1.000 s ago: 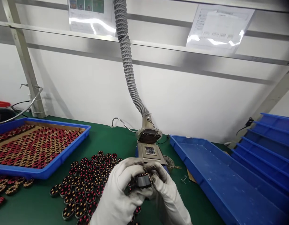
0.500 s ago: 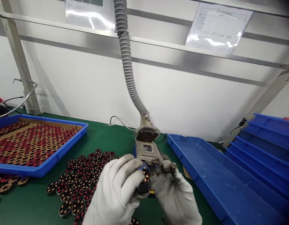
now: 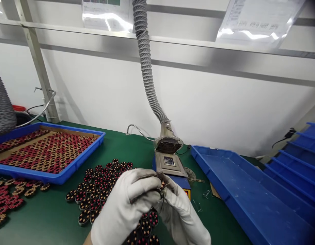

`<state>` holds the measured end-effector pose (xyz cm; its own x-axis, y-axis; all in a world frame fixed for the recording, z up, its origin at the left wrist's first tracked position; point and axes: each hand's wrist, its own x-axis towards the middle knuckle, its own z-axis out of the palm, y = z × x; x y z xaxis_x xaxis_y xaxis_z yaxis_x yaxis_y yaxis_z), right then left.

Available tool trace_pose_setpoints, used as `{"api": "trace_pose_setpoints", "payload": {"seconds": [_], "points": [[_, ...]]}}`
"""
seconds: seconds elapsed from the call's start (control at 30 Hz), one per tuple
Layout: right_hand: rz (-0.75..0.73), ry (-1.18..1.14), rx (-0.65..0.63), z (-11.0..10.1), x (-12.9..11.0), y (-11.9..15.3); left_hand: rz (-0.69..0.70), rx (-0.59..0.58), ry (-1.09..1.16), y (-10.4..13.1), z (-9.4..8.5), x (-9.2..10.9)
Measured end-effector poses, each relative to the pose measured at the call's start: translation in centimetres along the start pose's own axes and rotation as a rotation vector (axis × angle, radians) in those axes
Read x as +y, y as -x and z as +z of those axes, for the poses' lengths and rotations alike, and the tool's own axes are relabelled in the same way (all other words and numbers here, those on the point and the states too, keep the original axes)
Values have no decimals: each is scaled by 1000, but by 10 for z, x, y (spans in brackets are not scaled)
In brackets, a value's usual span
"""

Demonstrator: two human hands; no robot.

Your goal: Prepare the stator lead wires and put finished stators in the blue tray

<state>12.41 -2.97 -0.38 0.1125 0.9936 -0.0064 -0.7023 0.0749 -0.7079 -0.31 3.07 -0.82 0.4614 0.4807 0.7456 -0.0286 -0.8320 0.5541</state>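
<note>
In front of me both gloved hands meet around a small wound motor stator [image 3: 162, 184]. My left hand [image 3: 129, 200] is closed on it from the left, its fingers hiding most of the ring. The fingers of my right hand [image 3: 181, 207] press against its right side, where a bit of copper shows; the fine wire ends cannot be made out. Just behind the hands stands a solder pot [image 3: 170, 165] with a square opening in its top plate. Many loose stators [image 3: 102, 185] with red or copper-coloured coils lie to the left and below the hands.
A blue tray [image 3: 70, 170] full of stators stands at the left, with more stators [image 3: 9, 200] before it. A fume hood [image 3: 169, 144] on a grey hose [image 3: 147, 68] hangs over the pot. On the right are a blue tray [image 3: 239, 190] and stacked trays [image 3: 297, 163].
My right hand has turned and closed in against the stator, which is now more covered. The view has swung a little to the left.
</note>
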Motion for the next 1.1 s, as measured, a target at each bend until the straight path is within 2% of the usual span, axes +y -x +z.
{"api": "trace_pose_setpoints", "payload": {"seconds": [0.07,0.17,0.2,0.27,0.33,0.37,0.5,0.57,0.63,0.67,0.8,0.87,1.0,1.1], "points": [[21,8,18,-2,2,-2,-94,93,135,-1,-3,0],[51,-13,-29,-4,2,-2,-281,271,280,0,-7,2],[57,-29,-53,-4,2,-2,-332,285,296,0,-9,2],[58,-58,-90,-2,2,-1,-379,187,293,-1,-8,4],[40,-69,-104,0,3,-2,-381,57,308,-2,-4,5],[31,-68,-102,1,5,-3,-374,43,338,-3,-1,4],[34,-51,-41,0,9,-5,-240,233,403,-2,3,-1],[54,-67,-29,-4,9,-6,-237,358,317,0,-2,-1],[84,-111,-48,-9,8,-7,-280,413,220,0,-10,2],[98,-140,-66,-12,8,-7,-298,379,178,0,-12,3],[113,-227,-158,-16,8,-10,-290,28,125,-3,-9,7],[113,-226,-172,-13,8,-9,-275,9,175,-4,-3,4],[112,-127,-136,-4,8,-5,-293,148,380,-2,0,-5],[118,-77,-129,0,9,-4,-351,323,466,1,-5,-7]]}}
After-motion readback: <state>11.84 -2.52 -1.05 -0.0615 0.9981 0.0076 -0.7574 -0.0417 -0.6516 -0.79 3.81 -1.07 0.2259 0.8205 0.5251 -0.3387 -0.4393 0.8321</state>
